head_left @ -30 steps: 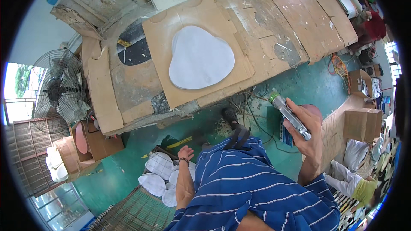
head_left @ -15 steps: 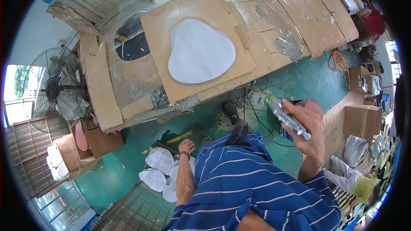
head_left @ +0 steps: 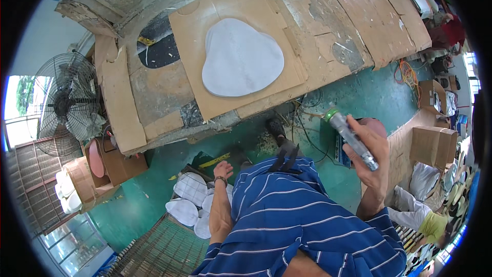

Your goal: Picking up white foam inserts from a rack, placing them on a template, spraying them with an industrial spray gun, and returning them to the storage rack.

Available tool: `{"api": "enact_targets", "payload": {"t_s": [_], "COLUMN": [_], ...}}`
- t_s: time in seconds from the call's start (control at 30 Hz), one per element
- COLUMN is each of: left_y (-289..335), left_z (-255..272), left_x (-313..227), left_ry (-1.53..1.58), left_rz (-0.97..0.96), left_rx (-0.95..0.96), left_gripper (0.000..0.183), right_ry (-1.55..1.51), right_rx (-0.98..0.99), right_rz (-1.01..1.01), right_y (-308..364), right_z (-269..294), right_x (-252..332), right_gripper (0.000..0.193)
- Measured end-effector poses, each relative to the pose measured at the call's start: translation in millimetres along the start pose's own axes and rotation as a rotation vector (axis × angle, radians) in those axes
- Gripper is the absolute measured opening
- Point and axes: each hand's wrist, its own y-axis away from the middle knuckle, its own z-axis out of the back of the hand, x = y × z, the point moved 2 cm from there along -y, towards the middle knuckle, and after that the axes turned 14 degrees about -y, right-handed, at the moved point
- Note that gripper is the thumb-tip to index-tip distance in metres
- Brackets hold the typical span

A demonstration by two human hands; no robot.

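Note:
My right hand [head_left: 370, 154] is wrapped round a silver spray gun [head_left: 352, 139] with a green collar, held up off the bench's front edge. On a square of brown cardboard [head_left: 192, 25] lies a white, rounded three-lobed pad [head_left: 242, 59], its edge suggesting more than one layer. My left hand [head_left: 223, 170] hangs beside my waist with fingers apart, holding nothing. Below it, several similar white pads [head_left: 190, 189] rest in and around a wire rack [head_left: 166, 249] near the floor.
The workbench [head_left: 164, 90] is covered with worn cardboard. At left stand a large fan [head_left: 64, 103] and a carton [head_left: 120, 161]. Dark hoses [head_left: 310, 136] trail on the floor below the bench. Cartons [head_left: 433, 146] and another person [head_left: 423, 218] are at right.
My right hand and the spray gun have shifted slightly to the right. My left hand has risen a little. The pad on the cardboard stays in place.

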Motion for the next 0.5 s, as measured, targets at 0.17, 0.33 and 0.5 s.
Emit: {"api": "enact_targets", "payload": {"t_s": [0.17, 0.33, 0.5], "left_y": [-4, 5, 11], "left_z": [-7, -23, -50], "left_x": [-31, -74, -150], "left_ry": [-0.05, -0.05, 0.005], "left_rz": [-0.098, -0.214, -0.618], "left_rx": [0.014, -0.001, -0.088], "left_gripper": [0.033, 0.033, 0.034], "right_ry": [0.013, 0.034, -0.148], "right_rx": [-0.125, 0.001, 0.062], "right_rz": [-0.034, -0.039, -0.08], "right_y": [12, 25, 23], "right_z": [4, -13, -36], "right_x": [-5, -8, -8], "right_gripper": [0.057, 0.065, 0.068]}}
